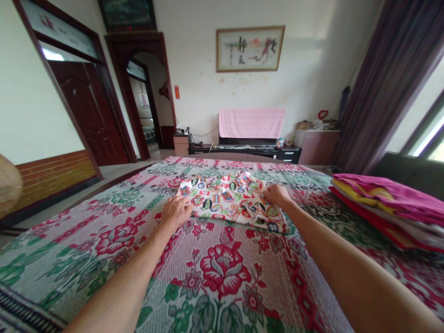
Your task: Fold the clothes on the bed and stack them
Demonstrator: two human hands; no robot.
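A white garment (pixel 225 196) with a colourful cartoon-like print lies folded into a rough rectangle on the flowered bedspread (pixel 222 268). Its kind is hard to make out. At its left edge, my left hand (pixel 176 210) has its fingers curled onto the fabric. My right hand (pixel 277 194) is closed in a pinch on the upper right edge, where the cloth bunches slightly. The garment's lower right corner spreads out below my right wrist.
A stack of folded clothes (pixel 388 208), pink, yellow and red, sits on the bedspread at the right. Beyond the far edge stands a low black cabinet (pixel 289 155) with a pink cloth (pixel 251 122) draped over something above it. A dark curtain (pixel 371 83) hangs at the right.
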